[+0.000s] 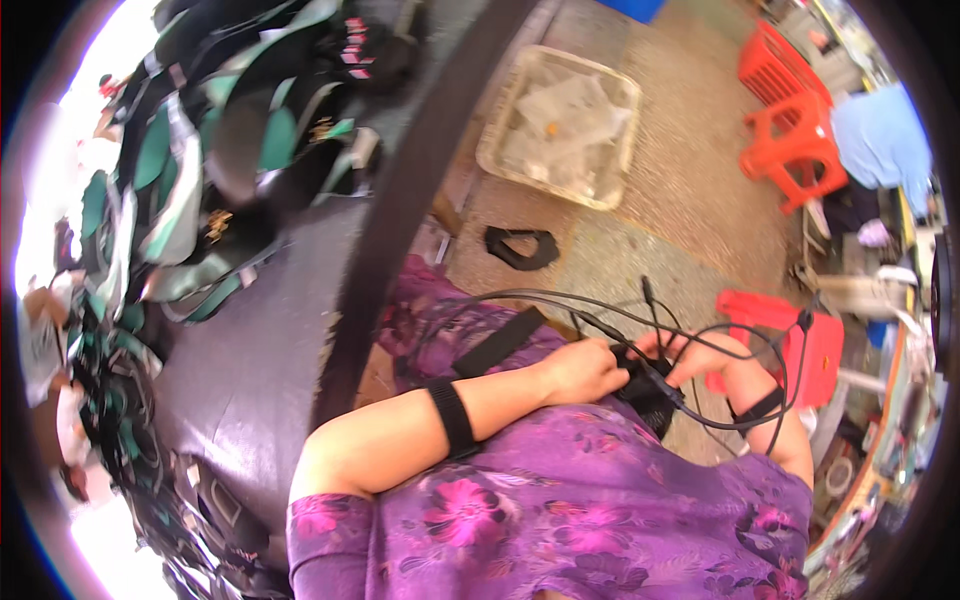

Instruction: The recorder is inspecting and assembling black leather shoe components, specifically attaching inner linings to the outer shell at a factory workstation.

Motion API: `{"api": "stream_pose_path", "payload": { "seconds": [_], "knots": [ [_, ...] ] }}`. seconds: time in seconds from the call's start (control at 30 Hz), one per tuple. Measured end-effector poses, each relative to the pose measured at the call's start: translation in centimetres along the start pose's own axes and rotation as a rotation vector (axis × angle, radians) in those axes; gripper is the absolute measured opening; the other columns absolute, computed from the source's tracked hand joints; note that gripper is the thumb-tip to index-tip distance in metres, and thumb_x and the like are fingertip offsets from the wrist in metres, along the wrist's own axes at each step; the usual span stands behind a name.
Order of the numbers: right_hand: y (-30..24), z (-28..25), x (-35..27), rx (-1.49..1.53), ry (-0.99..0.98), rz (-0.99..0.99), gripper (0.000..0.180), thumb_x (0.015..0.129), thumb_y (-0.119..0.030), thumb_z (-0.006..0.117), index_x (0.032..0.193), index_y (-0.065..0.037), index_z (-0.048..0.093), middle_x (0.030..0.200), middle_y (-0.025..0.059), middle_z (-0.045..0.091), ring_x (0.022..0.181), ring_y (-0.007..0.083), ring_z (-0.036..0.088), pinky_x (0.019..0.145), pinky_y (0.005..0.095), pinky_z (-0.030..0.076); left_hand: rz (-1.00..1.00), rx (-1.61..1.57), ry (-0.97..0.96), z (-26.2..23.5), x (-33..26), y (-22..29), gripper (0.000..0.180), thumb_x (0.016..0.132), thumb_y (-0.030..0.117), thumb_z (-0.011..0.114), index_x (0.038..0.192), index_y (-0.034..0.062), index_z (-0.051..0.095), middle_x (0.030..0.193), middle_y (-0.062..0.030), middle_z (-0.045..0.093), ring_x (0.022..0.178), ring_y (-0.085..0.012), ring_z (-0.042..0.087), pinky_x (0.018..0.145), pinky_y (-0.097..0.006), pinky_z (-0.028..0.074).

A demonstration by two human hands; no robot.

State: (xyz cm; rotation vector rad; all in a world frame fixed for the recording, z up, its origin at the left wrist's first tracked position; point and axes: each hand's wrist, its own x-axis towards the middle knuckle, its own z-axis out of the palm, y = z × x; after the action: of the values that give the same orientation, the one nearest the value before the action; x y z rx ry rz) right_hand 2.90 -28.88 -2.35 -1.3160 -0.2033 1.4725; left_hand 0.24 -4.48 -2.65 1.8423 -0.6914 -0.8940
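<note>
**Head view: both hands on a small black box in the lap**

Closest in is the purple flowered dress (600,500) filling the bottom of the picture. The left forearm comes in low and crosses toward the middle, with a black strap (453,417) wrapped around it just below the elbow. The left hand (585,370) is curled shut around the near side of a small black device (645,385), knuckles up. The right hand (700,358) meets it from the other side, wrist bent, fingers (668,345) laid over the top of the same device, so it's gripping too, though how tight is hard to tell. There's a black band (757,408) on the right wrist as well.

The device sits over the lap, right between the two hands, and black cables (700,330) loop out from it in a loose tangle toward the right.

Left of the arm is a dark bench (250,360) with a big pile of green and black shoe uppers (200,170) heaped at its far end. On the floor past the hands lies a black strap loop (521,247), and a red plastic stool (815,345) stands just right of the cables. Further out there's a clear plastic bin (560,125), then more red stools (790,140) stacked up near the top right.
</note>
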Motion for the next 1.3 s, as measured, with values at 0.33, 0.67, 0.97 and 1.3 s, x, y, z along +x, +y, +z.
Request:
{"api": "stream_pose_path", "payload": {
  "seconds": [0.33, 0.67, 0.97, 1.3],
  "knots": [
    [9.3, -13.9, -15.6, 0.195, 1.092, -0.365, 0.038, 0.077, -0.008, 0.06, 0.112, -0.007, 0.049, 0.098, 0.0009, 0.055, 0.082, 0.0088, 0.053, 0.071, 0.022, 0.044, 0.067, 0.051, 0.047, -7.7, -9.2, 1.3, 0.033, 0.082, 0.023, 0.052, 0.105, -0.0016, 0.053, 0.091, -0.0147, 0.057, 0.084, -0.0272, 0.055, 0.075, -0.035, 0.044],
    [-26.1, -3.6, -8.1, -0.726, 0.69, -0.757, 0.025, 0.079, -0.006, 0.054, 0.104, -0.004, 0.05, 0.098, 0.0001, 0.052, 0.093, 0.0098, 0.05, 0.084, 0.0233, 0.038, -0.065, -0.224, 0.961, -7.5, -24.9, 2.9, 0.025, 0.085, 0.006, 0.051, 0.109, -0.0008, 0.053, 0.094, -0.0069, 0.059, 0.091, -0.0128, 0.055, 0.082, -0.026, 0.043],
    [-36.2, 13.4, 19.9, -1.496, 0.238, -1.186, 0.021, 0.066, -0.001, 0.055, 0.087, -0.002, 0.055, 0.084, 0.0092, 0.054, 0.082, 0.0215, 0.053, 0.075, 0.0297, 0.043, -0.449, 0.266, 1.452, -1.9, -31.2, 1.3, 0.02, 0.077, 0.006, 0.056, 0.096, 0.0006, 0.057, 0.082, -0.0103, 0.059, 0.078, -0.022, 0.057, 0.071, -0.03, 0.045],
    [-37.8, 16.9, 34.3, -2.031, 0.695, -1.186, 0.04, 0.078, -0.01, 0.046, 0.118, -0.011, 0.048, 0.125, 0.0135, 0.042, 0.118, 0.0249, 0.038, 0.1, 0.0418, 0.025, -0.62, 0.417, 1.555, -0.1, -32.6, 1.2, 0.021, 0.075, 0.012, 0.059, 0.093, 0.0016, 0.059, 0.087, -0.012, 0.059, 0.085, -0.0283, 0.057, 0.075, -0.035, 0.045]
  ]
}}
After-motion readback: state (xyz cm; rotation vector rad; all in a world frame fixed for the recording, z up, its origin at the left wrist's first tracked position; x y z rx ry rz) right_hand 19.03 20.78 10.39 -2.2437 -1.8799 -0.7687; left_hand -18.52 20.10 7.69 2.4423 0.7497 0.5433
